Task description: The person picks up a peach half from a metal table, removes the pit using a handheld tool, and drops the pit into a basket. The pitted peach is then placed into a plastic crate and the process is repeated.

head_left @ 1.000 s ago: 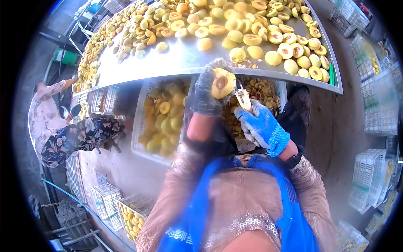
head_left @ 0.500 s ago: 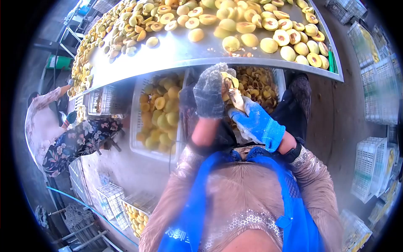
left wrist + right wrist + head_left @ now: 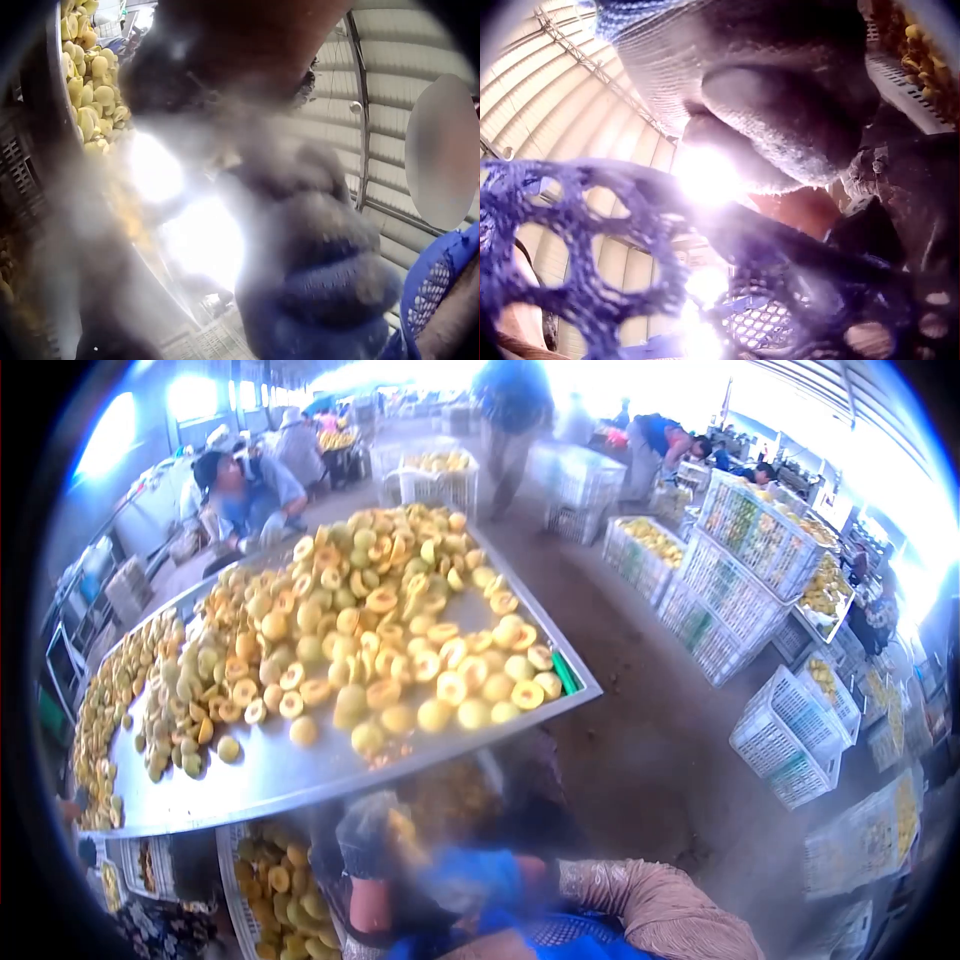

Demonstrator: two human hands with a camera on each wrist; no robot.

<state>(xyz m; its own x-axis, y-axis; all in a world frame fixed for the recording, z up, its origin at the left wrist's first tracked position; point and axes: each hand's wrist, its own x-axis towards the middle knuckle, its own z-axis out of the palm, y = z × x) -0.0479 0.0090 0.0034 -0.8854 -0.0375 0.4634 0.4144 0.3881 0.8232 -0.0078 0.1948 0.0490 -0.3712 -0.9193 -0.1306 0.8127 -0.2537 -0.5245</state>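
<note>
Blurred in the head view, the left hand [image 3: 368, 834] in a grey glove holds a yellow fruit piece [image 3: 404, 838] just below the metal table's front edge [image 3: 330, 792]. Close on its right is the right hand [image 3: 465, 878] in a blue glove, its fingers curled round the pitting tool, which blur and the hand mostly hide. The right wrist view shows the curled gloved fingers [image 3: 772, 127] close up. Halved and whole yellow fruits [image 3: 380, 600] lie heaped on the table.
Below the table stand a crate of fruit [image 3: 232, 890] and a blurred container of scraps [image 3: 450, 790]. White crates [image 3: 720, 610] are stacked to the right on the brown floor. A green object [image 3: 565, 672] lies at the table's right corner. Several people are further back.
The head view has tilted up and swung right, showing more of the hall. Table and hands now appear lower and further left. The left hand's fruit and the right hand's tool have become blurred.
</note>
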